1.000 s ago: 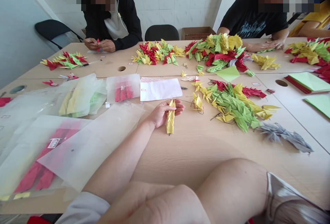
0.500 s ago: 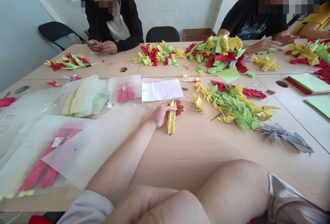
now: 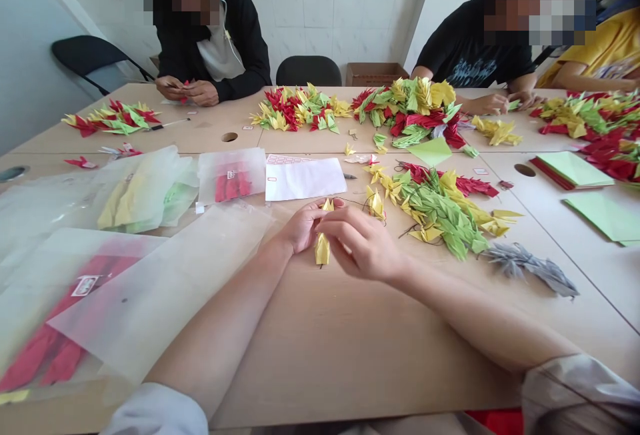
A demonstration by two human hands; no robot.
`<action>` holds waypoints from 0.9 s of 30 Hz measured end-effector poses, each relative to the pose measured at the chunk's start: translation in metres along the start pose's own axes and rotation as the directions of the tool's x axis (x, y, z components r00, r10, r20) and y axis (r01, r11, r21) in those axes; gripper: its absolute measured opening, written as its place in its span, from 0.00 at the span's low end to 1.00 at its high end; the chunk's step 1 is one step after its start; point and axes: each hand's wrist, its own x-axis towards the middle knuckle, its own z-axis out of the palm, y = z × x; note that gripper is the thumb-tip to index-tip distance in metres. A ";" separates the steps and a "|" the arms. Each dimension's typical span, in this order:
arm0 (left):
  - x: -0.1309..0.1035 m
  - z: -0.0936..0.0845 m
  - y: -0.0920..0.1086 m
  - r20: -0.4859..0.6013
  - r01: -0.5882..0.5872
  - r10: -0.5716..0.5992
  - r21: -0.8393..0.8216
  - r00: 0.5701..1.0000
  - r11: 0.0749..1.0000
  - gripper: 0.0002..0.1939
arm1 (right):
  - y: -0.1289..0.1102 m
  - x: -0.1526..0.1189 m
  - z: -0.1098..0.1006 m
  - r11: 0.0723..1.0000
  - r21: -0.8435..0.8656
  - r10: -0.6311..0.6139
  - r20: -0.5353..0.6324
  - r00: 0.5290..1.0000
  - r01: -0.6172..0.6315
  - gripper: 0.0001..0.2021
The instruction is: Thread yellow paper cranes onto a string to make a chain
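A short string of yellow folded-paper cranes (image 3: pixel 323 250) hangs upright in my left hand (image 3: pixel 301 227), whose fingers are closed around its upper part. Over the string's right side comes my right hand (image 3: pixel 364 243), its fingers curled and the fingertips brought together near the string's top. What those fingertips pinch is too small to make out. To the right, a loose yellow crane (image 3: pixel 375 203) lies with dark thread by it. Beyond it spreads a pile of green strung cranes (image 3: pixel 440 211), mixed with yellow and red ones.
Translucent plastic bags (image 3: pixel 165 281) with red and yellow strings cover the left. A white paper sheet (image 3: pixel 305 179) lies ahead, a grey string bundle (image 3: pixel 533 267) and green paper squares (image 3: pixel 600 215) to the right. Two people sit opposite, near colourful crane heaps (image 3: pixel 410 108); another is partly visible far right.
My right hand has come up from close to the camera to the yellow string in my left hand. The left hand keeps its hold. The whole view has shifted slightly.
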 end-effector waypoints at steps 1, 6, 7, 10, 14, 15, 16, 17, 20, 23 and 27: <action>0.001 0.000 0.000 0.020 -0.006 0.006 -0.008 1.000 1.000 0.11 | 0.018 -0.007 -0.002 0.984 -0.177 0.011 0.052 0.999 -0.001 0.14; 0.004 -0.004 0.002 0.133 0.022 -0.021 -0.003 0.991 1.000 0.07 | 0.052 -0.022 -0.004 0.898 -0.417 0.189 0.072 0.979 -0.142 0.19; 0.004 -0.004 0.002 0.152 0.024 -0.025 0.011 0.988 1.000 0.06 | 0.052 -0.021 -0.004 0.899 -0.403 0.216 0.063 0.974 -0.173 0.20; 0.002 -0.005 0.003 0.173 0.044 -0.056 0.070 0.983 0.997 0.09 | 0.055 -0.017 -0.004 0.911 -0.357 0.256 0.096 0.962 -0.207 0.21; 0.000 -0.005 0.003 0.151 0.088 -0.105 0.114 0.983 0.990 0.12 | 0.070 -0.020 -0.008 0.926 -0.331 0.257 0.192 0.947 -0.185 0.13; 0.000 -0.005 0.004 0.154 0.089 -0.106 0.114 0.982 0.989 0.12 | 0.074 -0.021 -0.009 0.932 -0.318 0.245 0.203 0.948 -0.173 0.12; 0.000 -0.004 0.004 0.159 0.089 -0.107 0.114 0.981 0.989 0.13 | 0.077 -0.022 -0.010 0.941 -0.297 0.231 0.207 0.951 -0.164 0.11; -0.001 -0.004 0.004 0.163 0.088 -0.107 0.117 0.981 0.989 0.13 | 0.080 -0.022 -0.012 0.950 -0.268 0.220 0.203 0.954 -0.162 0.12; -0.001 -0.002 0.005 0.173 0.080 -0.105 0.143 0.979 0.986 0.13 | 0.083 -0.022 -0.014 0.963 -0.185 0.224 0.160 0.961 -0.194 0.12; -0.002 -0.002 0.005 0.191 0.075 -0.111 0.187 0.975 0.979 0.14 | 0.083 -0.022 -0.014 0.959 -0.168 0.244 0.077 0.967 -0.229 0.12; -0.002 -0.001 0.005 0.191 0.072 -0.122 0.248 0.974 0.966 0.14 | 0.086 -0.024 -0.014 0.963 -0.146 0.235 0.027 0.972 -0.228 0.10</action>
